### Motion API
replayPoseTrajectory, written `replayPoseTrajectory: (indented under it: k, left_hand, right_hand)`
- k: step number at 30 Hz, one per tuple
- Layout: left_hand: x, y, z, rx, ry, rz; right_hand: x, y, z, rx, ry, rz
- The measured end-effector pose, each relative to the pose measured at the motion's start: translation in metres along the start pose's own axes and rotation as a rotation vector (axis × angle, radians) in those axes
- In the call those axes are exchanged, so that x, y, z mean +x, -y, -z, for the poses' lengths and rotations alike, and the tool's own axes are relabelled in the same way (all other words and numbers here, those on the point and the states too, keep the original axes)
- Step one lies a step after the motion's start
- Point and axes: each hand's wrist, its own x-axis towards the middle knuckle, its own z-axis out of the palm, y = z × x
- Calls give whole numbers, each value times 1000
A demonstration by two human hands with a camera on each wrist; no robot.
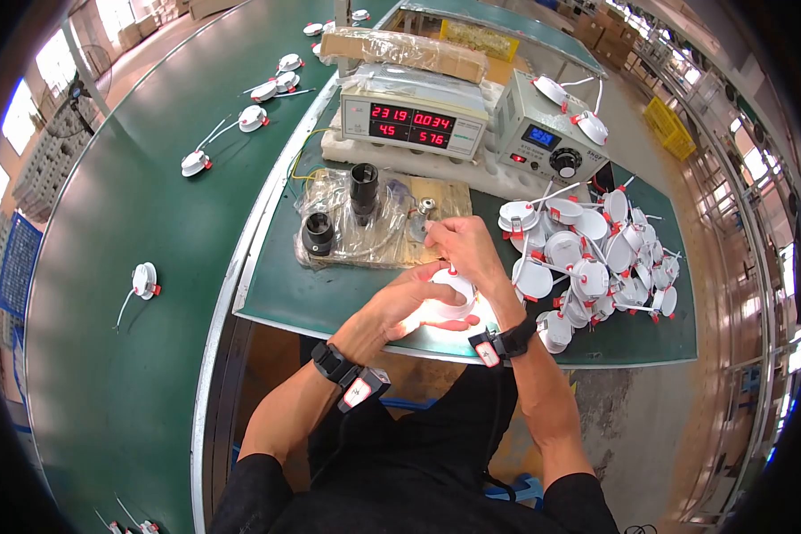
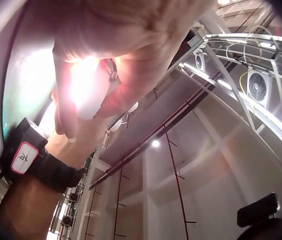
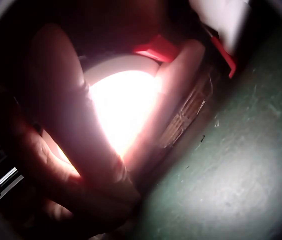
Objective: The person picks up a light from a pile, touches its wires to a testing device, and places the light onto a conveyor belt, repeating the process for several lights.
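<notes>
Near the front edge of the green table (image 1: 285, 289), my left hand (image 1: 405, 304) grips the glowing white lamp (image 1: 454, 294), lit face down. Just beyond it, my right hand (image 1: 468, 249) has its fingers bent beside the metal post (image 1: 427, 206); I can't tell whether they pinch anything. Two black sockets (image 1: 363, 189) stand further left, a red-digit meter (image 1: 414, 129) behind, a heap of white lamps (image 1: 589, 281) right.

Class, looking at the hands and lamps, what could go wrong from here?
The lit, round white lamp in the left hand could slip over the nearby front edge of the green table. The right hand is close to a silver metal fitting, perhaps live, so a shock seems possible. The heap of white, red-tabbed lamps might slide off.
</notes>
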Motion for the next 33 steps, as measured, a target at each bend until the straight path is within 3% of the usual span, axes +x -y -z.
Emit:
replayPoseTrajectory:
  k: [28, 33]
  left_hand:
    - [-3, 3, 4, 50, 65, -46]
    - [-1, 5, 4, 13, 21, -42]
  right_hand:
    - [-3, 4, -1, 2, -10, 6]
    - [1, -6, 0, -70, -34, 76]
